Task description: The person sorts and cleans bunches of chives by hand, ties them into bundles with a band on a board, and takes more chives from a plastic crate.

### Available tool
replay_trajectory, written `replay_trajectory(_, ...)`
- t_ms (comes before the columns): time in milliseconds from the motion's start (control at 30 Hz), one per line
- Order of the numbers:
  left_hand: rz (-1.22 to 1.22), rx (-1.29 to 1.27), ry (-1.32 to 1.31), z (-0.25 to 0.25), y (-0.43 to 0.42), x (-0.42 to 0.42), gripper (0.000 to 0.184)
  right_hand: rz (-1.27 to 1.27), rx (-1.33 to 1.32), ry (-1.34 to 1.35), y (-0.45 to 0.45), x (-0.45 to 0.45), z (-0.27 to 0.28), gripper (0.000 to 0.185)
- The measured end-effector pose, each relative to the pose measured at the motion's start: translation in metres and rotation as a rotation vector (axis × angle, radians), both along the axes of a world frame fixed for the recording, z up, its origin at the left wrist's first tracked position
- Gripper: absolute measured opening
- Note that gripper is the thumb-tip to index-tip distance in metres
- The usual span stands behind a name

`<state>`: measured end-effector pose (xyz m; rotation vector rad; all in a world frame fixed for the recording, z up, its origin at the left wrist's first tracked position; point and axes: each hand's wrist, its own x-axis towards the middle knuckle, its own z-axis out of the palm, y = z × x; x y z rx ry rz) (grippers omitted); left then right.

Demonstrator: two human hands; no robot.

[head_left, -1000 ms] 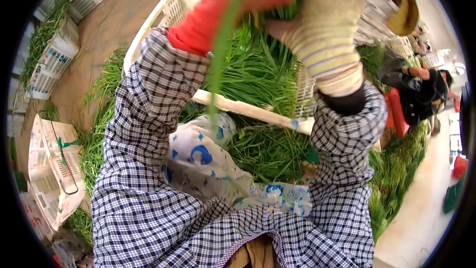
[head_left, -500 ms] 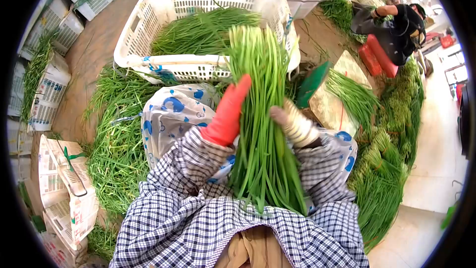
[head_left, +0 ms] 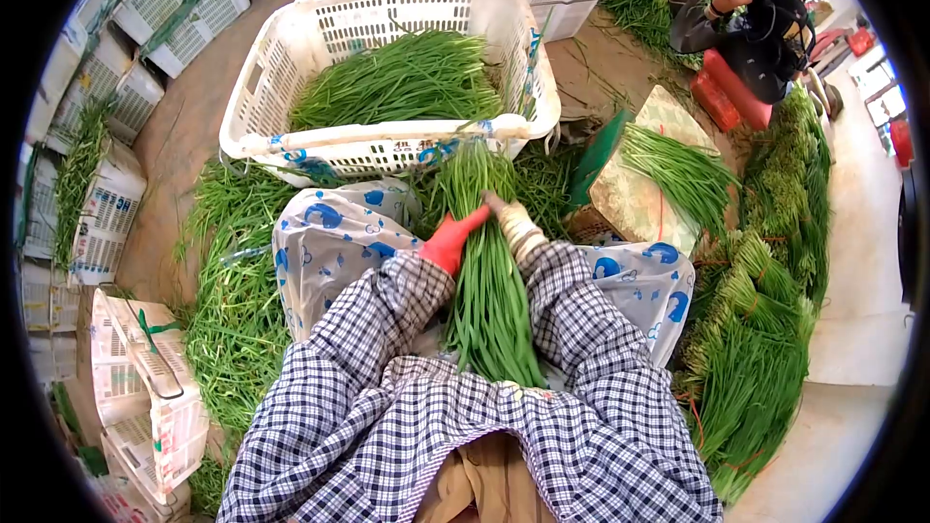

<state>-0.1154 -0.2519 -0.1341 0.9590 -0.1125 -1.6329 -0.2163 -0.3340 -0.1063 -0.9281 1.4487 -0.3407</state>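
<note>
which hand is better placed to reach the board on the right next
Probably the right hand: it is nearer the board, on that side of the green bundle, while the left hand would have to cross over. Both grip the bundle, so the left might need to hold it alone.

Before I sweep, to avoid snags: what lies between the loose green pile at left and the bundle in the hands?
The head view shows blue-printed plastic, a checked sleeve and the left hand between pile and bundle.
</note>
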Motion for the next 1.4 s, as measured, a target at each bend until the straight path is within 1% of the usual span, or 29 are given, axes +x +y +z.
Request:
replay_trajectory(33, 0.023, -0.025, -0.045, -0.002, 0.005, -0.006, 0.05, 0.045, 0.111, 0.061, 0.001, -0.004, -0.002, 0.093)
replay_trajectory(67, 0.048, -0.046, -0.087, -0.002, 0.01, -0.012, 0.052, 0.039, 0.03, 0.043, 0.009, -0.014, -0.025, 0.091)
replay_trajectory(133, 0.026, -0.1, -0.11, -0.007, 0.023, -0.026, 0.055, -0.004, -0.143, -0.202, 0.032, -0.038, -0.048, 0.094)
replay_trajectory(167, 0.031, -0.125, -0.179, -0.007, 0.028, -0.033, 0.06, 0.073, -0.334, -0.114, 0.044, -0.045, -0.041, 0.084)
replay_trajectory(233, 0.013, -0.153, -0.25, 0.008, 0.031, -0.043, 0.065, -0.056, -0.216, -0.373, 0.067, -0.069, -0.056, 0.073)
replay_trajectory(300, 0.032, -0.357, -0.409, 0.053, 0.029, -0.05, 0.071, -0.16, -0.022, -0.688, 0.082, -0.075, 0.016, 0.065)
replay_trajectory(333, 0.018, -0.368, -0.407, 0.068, 0.026, -0.05, 0.071, -0.173, -0.035, -0.689, 0.078, -0.075, 0.028, 0.065)
replay_trajectory(400, 0.074, -0.606, -0.803, 0.095, 0.015, -0.04, 0.095, -0.017, -0.337, -0.707, 0.06, -0.066, 0.053, 0.061)
replay_trajectory(433, 0.056, -0.617, -0.807, 0.109, 0.014, -0.032, 0.097, -0.101, -0.34, -0.817, 0.058, -0.057, 0.071, 0.042)
replay_trajectory(467, 0.158, -0.743, -0.757, 0.119, 0.013, -0.03, 0.097, -0.109, -0.357, -0.827, 0.056, -0.047, 0.093, 0.042)
replay_trajectory(533, 0.074, -0.654, -0.668, 0.125, 0.029, -0.016, 0.104, -0.262, -0.366, -0.925, 0.053, -0.028, 0.127, 0.046)
replay_trajectory(567, -0.015, -0.592, -0.653, 0.123, 0.04, -0.014, 0.106, -0.333, -0.388, -1.039, 0.053, -0.013, 0.12, 0.049)
replay_trajectory(600, -0.101, -0.523, -0.642, 0.124, 0.049, -0.013, 0.108, -0.322, -0.37, -1.01, 0.052, -0.003, 0.114, 0.05)
replay_trajectory(633, -0.082, -0.398, -0.592, 0.128, 0.058, -0.015, 0.095, -0.288, -0.353, -1.076, 0.052, 0.002, 0.11, 0.048)
replay_trajectory(667, -0.068, -0.395, -0.612, 0.129, 0.063, -0.009, 0.095, -0.249, -0.33, -1.141, 0.052, 0.008, 0.111, 0.047)
replay_trajectory(733, -0.203, -0.173, -0.544, 0.13, 0.076, 0.007, 0.071, -0.193, -0.187, -1.281, 0.027, 0.016, 0.099, 0.048)
replay_trajectory(767, -0.174, -0.192, -0.551, 0.15, 0.081, 0.008, 0.052, -0.135, -0.154, -1.374, 0.026, 0.013, 0.133, 0.059)
replay_trajectory(833, -0.251, -0.17, -0.602, 0.15, 0.097, 0.024, 0.054, -0.115, -0.107, -1.394, -0.002, 0.014, 0.144, 0.064)
replay_trajectory(900, -0.251, -0.156, -0.617, 0.157, 0.113, 0.03, 0.055, -0.312, -0.101, -1.193, -0.033, 0.017, 0.142, 0.052)
replay_trajectory(967, -0.313, -0.097, -0.461, 0.159, 0.128, 0.037, 0.062, -0.505, -0.091, -0.969, -0.068, 0.017, 0.128, 0.041)
replay_trajectory(1000, -0.307, -0.093, -0.46, 0.16, 0.134, 0.04, 0.062, -0.427, -0.36, -0.874, -0.094, 0.015, 0.103, 0.031)
replay_trajectory(1067, -0.319, 0.035, -0.397, 0.164, 0.145, 0.048, 0.063, -0.558, -0.408, -0.832, -0.133, -0.008, 0.11, 0.024)
replay_trajectory(1133, -0.268, 0.07, -0.412, 0.167, 0.153, 0.05, 0.064, -0.649, -0.531, -0.969, -0.151, -0.047, 0.145, 0.026)
replay_trajectory(1167, -0.252, 0.083, -0.436, 0.165, 0.155, 0.052, 0.064, -0.2, -0.701, -1.247, -0.176, -0.079, 0.13, 0.029)
replay_trajectory(1200, -0.235, 0.094, -0.461, 0.164, 0.158, 0.053, 0.064, -0.004, -0.708, -1.087, -0.171, -0.092, 0.144, 0.035)
replay_trajectory(1233, -0.231, 0.085, -0.467, 0.161, 0.156, 0.057, 0.065, 0.358, -1.0, -0.373, -0.149, -0.082, 0.171, 0.037)
replay_trajectory(1300, -0.235, 0.044, -0.503, 0.153, 0.153, 0.06, 0.065, 0.701, -1.125, 0.089, -0.081, -0.056, 0.169, 0.036)
replay_trajectory(1333, -0.248, 0.003, -0.545, 0.151, 0.151, 0.061, 0.065, 0.706, -1.044, -0.21, -0.048, -0.045, 0.149, 0.035)
replay_trajectory(1400, -0.256, -0.045, -0.548, 0.15, 0.147, 0.061, 0.067, 0.918, -1.019, 0.52, -0.012, -0.006, 0.136, 0.026)
